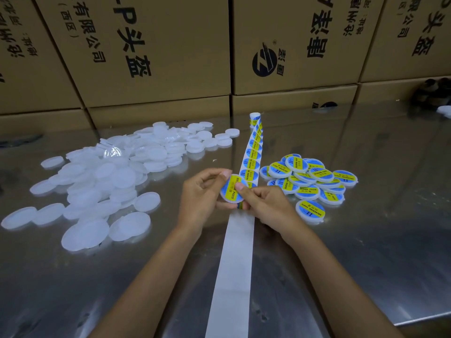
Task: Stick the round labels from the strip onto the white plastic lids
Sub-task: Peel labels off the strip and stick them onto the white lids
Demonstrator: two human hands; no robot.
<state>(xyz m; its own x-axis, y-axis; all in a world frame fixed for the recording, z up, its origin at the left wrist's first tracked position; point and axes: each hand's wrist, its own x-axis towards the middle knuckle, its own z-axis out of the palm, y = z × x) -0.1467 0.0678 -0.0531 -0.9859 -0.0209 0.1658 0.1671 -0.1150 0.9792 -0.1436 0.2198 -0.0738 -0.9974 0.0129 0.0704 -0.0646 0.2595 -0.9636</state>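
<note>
My left hand (202, 191) grips a white plastic lid (231, 191) by its rim, tilted toward me, with a blue and yellow round label on its face. My right hand (262, 203) presses its thumb and fingertips on that label's right side. The label strip (252, 152) runs from a small roll (255, 118) at the back toward me, passing under my hands; its near part is bare white backing (234, 276). A pile of plain white lids (109, 176) lies on the left. Several labelled lids (310, 181) are heaped on the right.
The work surface is a shiny metal table (366, 240) whose front edge shows at lower right. Stacked cardboard boxes (158, 57) form a wall along the back. A dark object (432, 93) and a white lid (444, 111) sit at far right.
</note>
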